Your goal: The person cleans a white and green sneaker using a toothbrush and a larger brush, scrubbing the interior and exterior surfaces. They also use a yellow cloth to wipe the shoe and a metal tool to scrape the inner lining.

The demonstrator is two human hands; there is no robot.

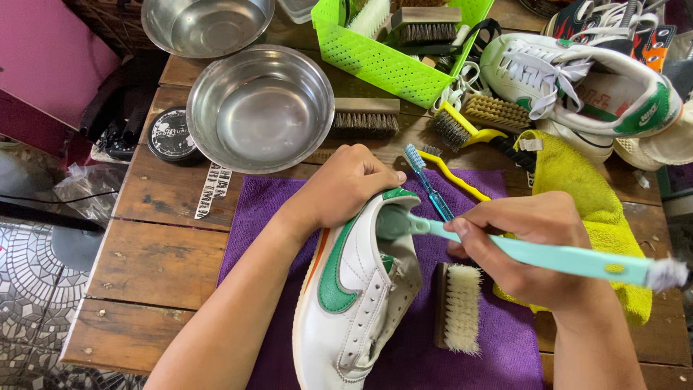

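Observation:
My left hand (345,186) grips the heel of a white sneaker (354,303) with green and orange trim, which lies on a purple cloth (498,339). My right hand (534,242) holds a long teal brush (563,258), its round head pressed inside the sneaker's heel opening. A wooden brush with pale bristles (457,307) lies on the cloth just right of the sneaker, under my right hand.
A blue toothbrush (427,182) and a yellow wire brush (462,133) lie behind the shoe. Two steel bowls (260,108), a black tin (171,135), a green basket (375,58) of brushes, a yellow cloth (577,180) and more sneakers (577,79) crowd the wooden table (159,267).

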